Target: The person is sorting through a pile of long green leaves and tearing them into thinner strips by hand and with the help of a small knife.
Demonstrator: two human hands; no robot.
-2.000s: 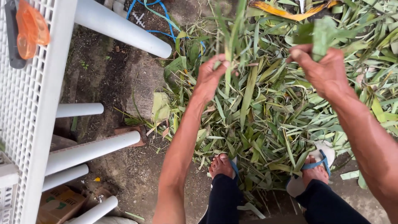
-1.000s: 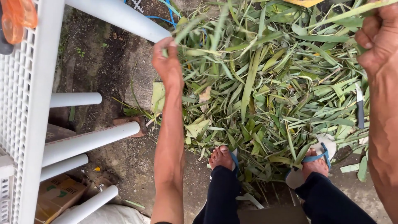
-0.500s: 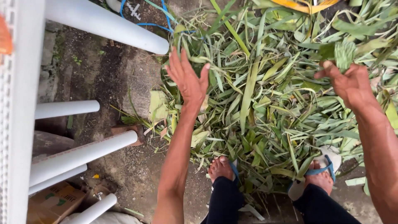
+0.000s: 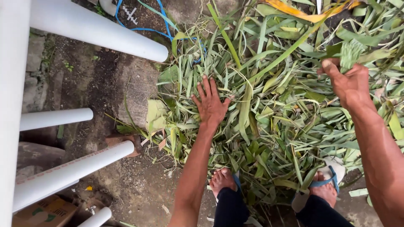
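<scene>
A big pile of long green leaf strips (image 4: 273,105) covers the ground in front of my feet. My left hand (image 4: 209,103) lies flat on the pile's left part, fingers spread, palm down on the leaves. My right hand (image 4: 349,82) is at the pile's right side, fingers closed around a small bunch of green leaves (image 4: 350,52). My feet in blue sandals (image 4: 322,185) stand at the pile's near edge.
White plastic pipes (image 4: 97,31) jut out from a white rack (image 4: 12,105) on the left. A blue cord (image 4: 158,19) lies at the far edge of the pile. A cardboard box (image 4: 44,212) sits at bottom left on damp dirt and stone.
My left hand has dropped from raised at the pile's left edge onto the leaves, fingers spread. My right hand came back in over the right side and holds leaves.
</scene>
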